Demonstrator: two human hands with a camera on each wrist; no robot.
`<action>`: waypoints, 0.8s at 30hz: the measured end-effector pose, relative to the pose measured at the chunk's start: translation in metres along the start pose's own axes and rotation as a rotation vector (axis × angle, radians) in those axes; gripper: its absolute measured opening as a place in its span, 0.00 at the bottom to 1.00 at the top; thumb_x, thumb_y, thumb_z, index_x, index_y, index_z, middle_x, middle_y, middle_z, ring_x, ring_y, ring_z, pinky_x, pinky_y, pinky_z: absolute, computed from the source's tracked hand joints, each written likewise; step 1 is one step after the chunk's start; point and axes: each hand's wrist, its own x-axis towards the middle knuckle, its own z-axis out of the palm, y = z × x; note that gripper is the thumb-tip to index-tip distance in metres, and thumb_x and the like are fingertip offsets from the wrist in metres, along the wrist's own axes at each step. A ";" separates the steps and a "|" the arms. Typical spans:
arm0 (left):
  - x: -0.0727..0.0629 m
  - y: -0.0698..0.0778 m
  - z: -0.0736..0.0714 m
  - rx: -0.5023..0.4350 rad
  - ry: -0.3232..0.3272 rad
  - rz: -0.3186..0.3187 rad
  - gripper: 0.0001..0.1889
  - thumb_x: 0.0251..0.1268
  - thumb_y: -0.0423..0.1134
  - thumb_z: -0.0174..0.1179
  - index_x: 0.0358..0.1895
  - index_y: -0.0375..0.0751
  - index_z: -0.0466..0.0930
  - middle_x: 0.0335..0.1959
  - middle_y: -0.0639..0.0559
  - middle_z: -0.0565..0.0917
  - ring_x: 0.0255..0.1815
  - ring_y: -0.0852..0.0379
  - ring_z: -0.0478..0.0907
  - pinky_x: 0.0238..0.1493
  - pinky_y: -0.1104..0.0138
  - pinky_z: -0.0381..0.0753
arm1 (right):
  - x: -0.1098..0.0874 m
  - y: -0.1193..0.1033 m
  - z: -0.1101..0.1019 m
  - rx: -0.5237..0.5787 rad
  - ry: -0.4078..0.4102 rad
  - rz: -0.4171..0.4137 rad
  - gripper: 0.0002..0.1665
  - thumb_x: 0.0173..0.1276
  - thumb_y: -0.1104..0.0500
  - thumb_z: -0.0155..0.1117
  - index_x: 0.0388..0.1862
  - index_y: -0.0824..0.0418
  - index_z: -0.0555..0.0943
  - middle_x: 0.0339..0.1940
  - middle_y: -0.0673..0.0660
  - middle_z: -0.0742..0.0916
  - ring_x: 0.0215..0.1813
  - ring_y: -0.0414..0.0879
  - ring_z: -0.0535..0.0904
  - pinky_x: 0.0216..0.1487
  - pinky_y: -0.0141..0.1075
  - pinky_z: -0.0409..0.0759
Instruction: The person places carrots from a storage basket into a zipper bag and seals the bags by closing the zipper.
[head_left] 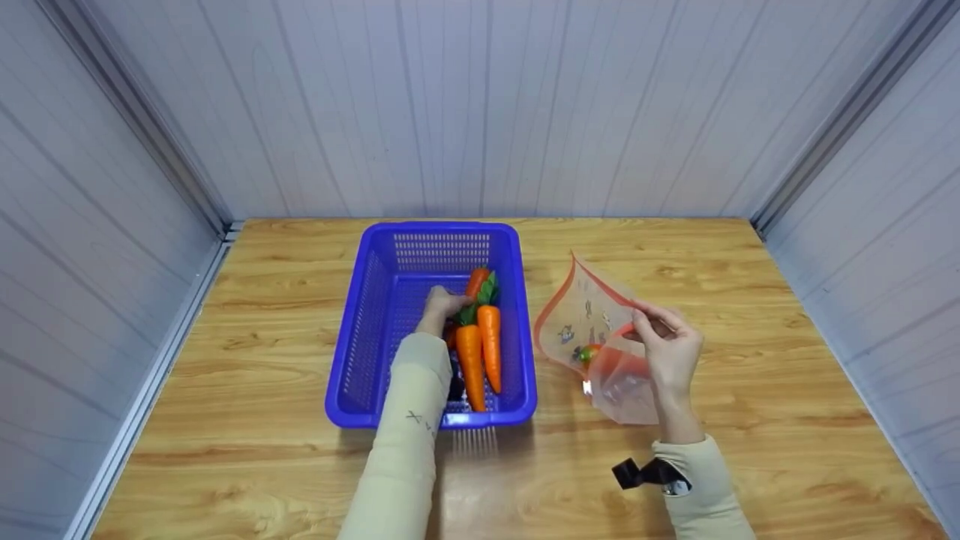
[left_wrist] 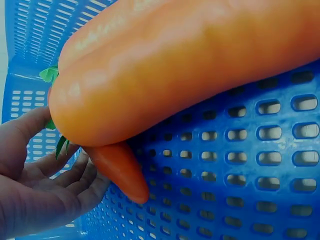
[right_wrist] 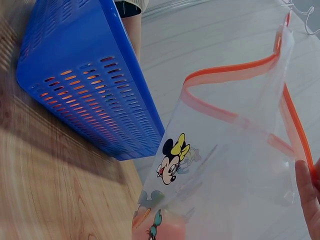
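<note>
My left hand (head_left: 444, 306) reaches into the blue plastic basket (head_left: 343, 330). In the left wrist view, its thumb and curled fingers are around the leafy end of a small carrot (left_wrist: 122, 170), partly hidden behind larger ones. Two long orange carrots (head_left: 470, 364) lie beside the hand, and another carrot (head_left: 478, 281) lies farther back. At right, my right hand (head_left: 670, 349) pinches the rim of a clear zip bag (head_left: 559, 322) with orange edging and cartoon prints. The bag's mouth gapes. Inside lies a red-and-green item (head_left: 590, 354), blurred by the plastic.
A dark, glossy object (head_left: 456, 379) lies under the left sleeve in the basket. The basket and bag are side by side on the wooden table (head_left: 247, 352). Pale panel walls (head_left: 480, 112) rise at the back and both sides. A black wrist mount (head_left: 645, 474) sits on the right sleeve.
</note>
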 end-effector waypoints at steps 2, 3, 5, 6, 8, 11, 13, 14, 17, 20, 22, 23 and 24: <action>0.011 -0.006 0.005 0.014 0.027 0.004 0.34 0.15 0.59 0.74 0.32 0.40 0.80 0.28 0.47 0.80 0.24 0.52 0.78 0.21 0.62 0.77 | -0.001 -0.006 0.003 0.011 0.005 0.004 0.13 0.51 0.69 0.67 0.37 0.72 0.81 0.29 0.68 0.77 0.23 0.55 0.78 0.22 0.41 0.78; 0.008 -0.004 0.006 0.021 0.042 0.000 0.34 0.15 0.59 0.75 0.31 0.41 0.80 0.27 0.47 0.80 0.24 0.52 0.78 0.22 0.62 0.78 | -0.002 -0.010 0.005 0.020 0.014 0.011 0.12 0.51 0.70 0.67 0.37 0.73 0.81 0.29 0.67 0.77 0.22 0.55 0.78 0.22 0.41 0.78; 0.009 -0.004 0.008 0.039 0.063 -0.002 0.33 0.15 0.60 0.74 0.31 0.42 0.79 0.27 0.47 0.80 0.24 0.52 0.78 0.21 0.62 0.77 | -0.003 -0.017 0.008 0.011 0.018 0.008 0.12 0.51 0.70 0.66 0.36 0.72 0.81 0.28 0.67 0.77 0.22 0.54 0.78 0.22 0.41 0.78; 0.006 -0.003 0.008 0.051 0.072 0.001 0.33 0.15 0.60 0.74 0.30 0.42 0.79 0.27 0.48 0.80 0.24 0.52 0.78 0.22 0.62 0.77 | -0.004 -0.019 0.010 0.004 0.018 0.006 0.12 0.51 0.70 0.66 0.36 0.72 0.81 0.28 0.66 0.78 0.22 0.54 0.78 0.22 0.40 0.78; 0.000 0.001 0.008 0.072 0.089 0.004 0.32 0.15 0.61 0.74 0.29 0.43 0.79 0.26 0.49 0.79 0.24 0.53 0.77 0.22 0.62 0.77 | -0.004 -0.023 0.012 0.009 0.022 0.009 0.12 0.51 0.69 0.67 0.36 0.73 0.81 0.28 0.66 0.78 0.21 0.53 0.78 0.21 0.40 0.78; -0.012 0.008 0.006 0.096 0.113 0.008 0.33 0.14 0.62 0.74 0.28 0.43 0.78 0.25 0.49 0.79 0.25 0.53 0.77 0.24 0.63 0.77 | -0.005 -0.025 0.014 -0.001 0.025 0.014 0.12 0.51 0.68 0.67 0.36 0.72 0.81 0.27 0.67 0.78 0.21 0.53 0.78 0.21 0.40 0.78; -0.017 0.011 0.005 0.114 0.131 0.012 0.34 0.13 0.62 0.74 0.28 0.43 0.77 0.25 0.50 0.78 0.25 0.54 0.76 0.25 0.64 0.76 | -0.004 -0.022 0.012 0.018 0.028 0.018 0.12 0.50 0.69 0.67 0.35 0.73 0.81 0.27 0.67 0.77 0.21 0.54 0.78 0.21 0.40 0.78; -0.019 0.013 0.005 0.121 0.139 0.017 0.35 0.12 0.63 0.74 0.29 0.43 0.77 0.25 0.50 0.78 0.26 0.54 0.76 0.27 0.64 0.76 | -0.004 -0.019 0.011 0.020 0.026 0.015 0.13 0.50 0.69 0.67 0.36 0.73 0.81 0.28 0.67 0.77 0.21 0.54 0.78 0.21 0.40 0.78; -0.018 0.012 0.005 0.146 0.165 0.031 0.38 0.06 0.64 0.73 0.29 0.42 0.77 0.25 0.49 0.78 0.27 0.53 0.76 0.29 0.63 0.76 | -0.002 -0.006 0.004 0.028 0.007 -0.001 0.13 0.51 0.69 0.67 0.36 0.73 0.81 0.29 0.67 0.77 0.22 0.55 0.78 0.21 0.41 0.78; -0.014 0.010 0.007 0.167 0.182 0.043 0.42 -0.01 0.67 0.72 0.30 0.42 0.76 0.25 0.50 0.78 0.27 0.54 0.75 0.30 0.63 0.76 | 0.000 0.005 -0.002 0.022 -0.006 -0.010 0.13 0.51 0.69 0.66 0.37 0.72 0.81 0.30 0.68 0.76 0.23 0.56 0.78 0.22 0.42 0.78; -0.015 0.009 0.006 0.175 0.186 0.046 0.44 -0.03 0.67 0.72 0.30 0.42 0.76 0.25 0.49 0.78 0.27 0.53 0.75 0.30 0.62 0.76 | 0.000 0.007 -0.003 0.010 -0.005 -0.009 0.12 0.51 0.68 0.66 0.37 0.71 0.82 0.31 0.68 0.77 0.24 0.56 0.78 0.22 0.43 0.78; -0.020 0.013 0.004 0.179 0.188 0.045 0.44 -0.03 0.67 0.72 0.30 0.41 0.76 0.25 0.49 0.78 0.27 0.53 0.75 0.29 0.62 0.75 | 0.000 0.007 -0.003 0.007 -0.004 -0.009 0.12 0.51 0.68 0.66 0.37 0.71 0.82 0.31 0.69 0.77 0.24 0.57 0.78 0.22 0.43 0.78; -0.030 0.018 0.001 0.178 0.191 0.041 0.43 -0.02 0.66 0.72 0.30 0.41 0.77 0.24 0.49 0.78 0.26 0.53 0.75 0.29 0.63 0.75 | 0.000 0.007 -0.003 0.009 -0.002 -0.007 0.13 0.51 0.68 0.67 0.37 0.71 0.82 0.31 0.69 0.77 0.24 0.57 0.78 0.22 0.43 0.78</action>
